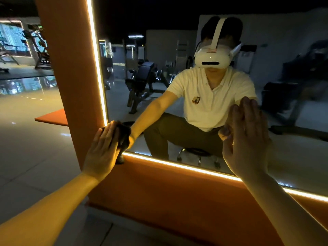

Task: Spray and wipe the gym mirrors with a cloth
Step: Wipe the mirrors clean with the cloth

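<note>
Cloth (120, 157) lies trapped under our left hand (103, 150), pushed into the lower left corner of the mirror (177, 50) where the glass meets the orange frame (159, 185). The hand is flat, fingers straight and close together, pressing rather than gripping; we judge this spreads the pressure over the dark fabric so it gets right into the corner, where a bunched grip would not reach. A fold of the cloth hangs below the palm, over the glowing light strip (177, 165) on the frame's inner edge.

Our right hand (246, 139) is well apart from the cloth, further right along the same pane; it too is spread flat, fingers straight and pointing up, palm toward the glass and holding nothing; it seems to be a brace that steadies us while the other arm reaches low and to the side.

Reflected in the pane, we sit low on a small stool (197, 152), which explains the downward reach; a weight bench (143, 75) shows behind. No spray bottle is in view, so we take this to be the wiping part of the job.
</note>
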Demonstrator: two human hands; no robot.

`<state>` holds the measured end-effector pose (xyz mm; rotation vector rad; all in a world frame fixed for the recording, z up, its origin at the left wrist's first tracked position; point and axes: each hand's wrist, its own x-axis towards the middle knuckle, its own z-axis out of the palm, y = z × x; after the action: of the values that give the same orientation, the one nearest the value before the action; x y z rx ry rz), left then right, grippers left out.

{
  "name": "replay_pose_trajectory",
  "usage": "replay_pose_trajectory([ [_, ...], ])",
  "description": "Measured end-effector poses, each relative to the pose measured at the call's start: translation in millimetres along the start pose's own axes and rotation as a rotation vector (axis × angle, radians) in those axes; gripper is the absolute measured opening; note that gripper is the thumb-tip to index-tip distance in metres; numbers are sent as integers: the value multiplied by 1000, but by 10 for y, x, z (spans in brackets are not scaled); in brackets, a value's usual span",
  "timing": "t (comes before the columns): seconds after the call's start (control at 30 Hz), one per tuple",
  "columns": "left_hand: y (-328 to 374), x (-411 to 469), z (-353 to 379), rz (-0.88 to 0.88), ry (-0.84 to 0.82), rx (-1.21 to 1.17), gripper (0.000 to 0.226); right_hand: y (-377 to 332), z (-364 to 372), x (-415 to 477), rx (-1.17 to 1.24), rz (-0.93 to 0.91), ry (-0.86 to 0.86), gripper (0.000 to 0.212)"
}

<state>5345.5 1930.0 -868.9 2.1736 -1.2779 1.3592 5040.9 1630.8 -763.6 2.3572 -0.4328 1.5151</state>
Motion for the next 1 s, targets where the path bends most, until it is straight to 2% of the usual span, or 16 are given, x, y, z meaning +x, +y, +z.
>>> replay_pose_trajectory([
  [0.17, 782, 261, 61, 203, 69, -64, 61, -33, 8, -7, 0, 23, -8, 73],
  [0.3, 1484, 420, 190, 332, -14, -9, 70, -25, 4, -7, -6, 24, -25, 73],
  [0.47, 1371, 549, 226, 428, -10, 26, 71, 81, -63, -14, -36, -37, -88, 71],
  [0.6, 1536, 609, 320, 413, 48, -26, 71, 383, -241, -48, -62, -4, -96, 71],
  [0.73, 2149, 791, 362, 491, 102, 2, 68, 724, -459, -160, -75, 45, -68, 70],
  [0.83, 2687, 862, 388, 485, 93, -42, 72, 922, -605, -295, -95, 57, -74, 65],
  [1.0, 3503, 1013, 368, 453, 118, -130, 71, 1172, -856, -591, -118, 107, -237, 70],
])
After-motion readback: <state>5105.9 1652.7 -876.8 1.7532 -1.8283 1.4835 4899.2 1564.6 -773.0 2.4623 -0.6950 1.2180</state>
